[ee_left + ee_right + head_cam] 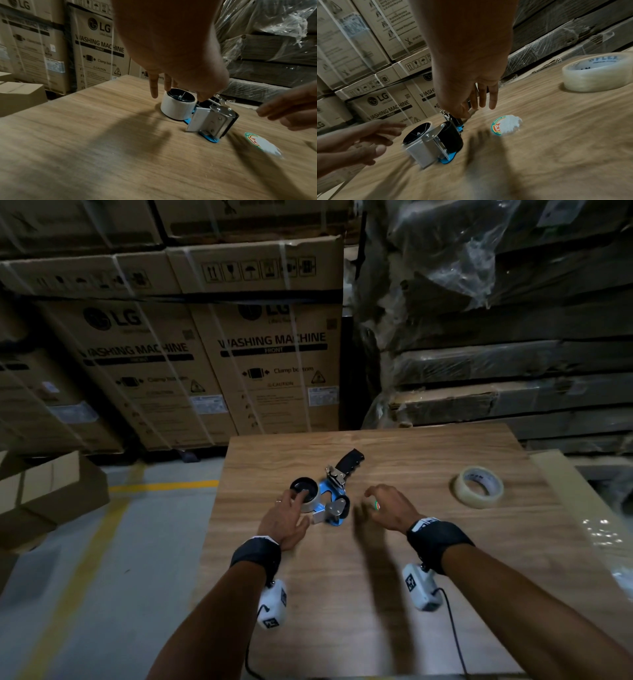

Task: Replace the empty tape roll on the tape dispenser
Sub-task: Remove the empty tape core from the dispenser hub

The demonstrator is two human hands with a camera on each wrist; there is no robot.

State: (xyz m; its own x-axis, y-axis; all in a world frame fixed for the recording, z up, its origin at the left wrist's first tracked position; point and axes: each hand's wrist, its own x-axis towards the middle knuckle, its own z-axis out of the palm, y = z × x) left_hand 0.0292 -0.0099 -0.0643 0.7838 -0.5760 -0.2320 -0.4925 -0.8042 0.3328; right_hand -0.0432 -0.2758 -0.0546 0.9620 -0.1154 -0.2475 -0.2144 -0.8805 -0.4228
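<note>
Hands hover over a wooden table (376, 594) in a warehouse. At centre frame in the head view, a blue tape dispenser (330, 494) lies on its side, a white empty core (176, 109) on its spool. Left hand (286, 518), fingers spread, touches the core's top rim. Right hand (387, 506) hangs beside the dispenser, fingers loosely apart, holding nothing. Fresh clear tape roll (479, 487) lies flat at the right. Stacked cardboard boxes (191, 354) fill the upper left.

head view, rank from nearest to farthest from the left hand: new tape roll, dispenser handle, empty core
1. empty core, under the left hand's fingertips, table's left side.
2. dispenser handle, behind the core, toward the middle.
3. new tape roll, far right of the table.
</note>
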